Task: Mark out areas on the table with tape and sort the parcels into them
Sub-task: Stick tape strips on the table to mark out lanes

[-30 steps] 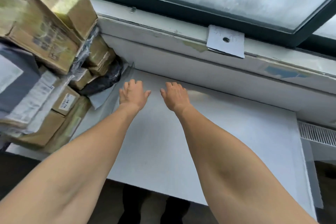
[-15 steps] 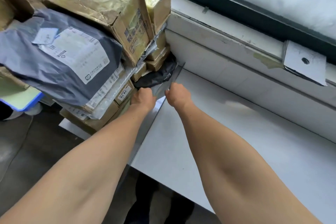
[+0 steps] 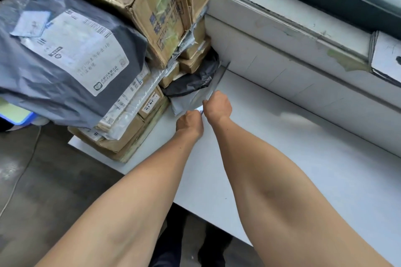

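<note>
Taping is in hand: both hands, left hand (image 3: pixel 189 122) and right hand (image 3: pixel 217 105), pinch a clear tape strip (image 3: pixel 213 86) beside the parcels (image 3: pixel 121 54). Next, I judge, it must be pressed flat on the bench (image 3: pixel 282 158).

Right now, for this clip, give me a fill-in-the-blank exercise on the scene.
1. Both hands meet at a strip of ____ beside the parcels.
2. The grey mailer bag lies ____ the stack of parcels.
3. The left hand and right hand work over a ____ table.

Missing words: tape; on top of; white
</note>
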